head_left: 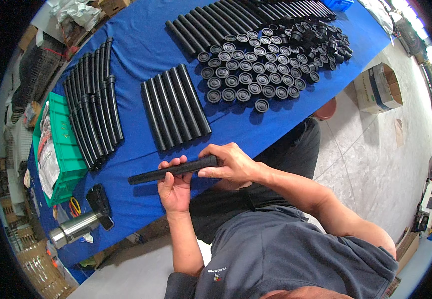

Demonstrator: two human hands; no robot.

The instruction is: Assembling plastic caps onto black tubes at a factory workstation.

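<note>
A black tube (144, 177) lies nearly level across my two hands, just above the near edge of the blue-covered table. My left hand (175, 193) is palm up beneath its middle, fingers and thumb curled around it. At the tube's right end, my right hand (233, 163) grips with thumb and fingers; a dark, wider end shows there, partly hidden by the fingers. Beyond the hands lies a row of several black tubes (176, 107), side by side. Many round black caps (246, 78) with ringed faces are spread to the right of that row.
Capped black tubes (96, 112) are laid in two rows at left, beside a green crate (71, 174). A steel flask (76, 228) and a black object (100, 205) lie near the left corner. More tubes (211, 25) line the far side. A cardboard box (375, 89) stands on the floor.
</note>
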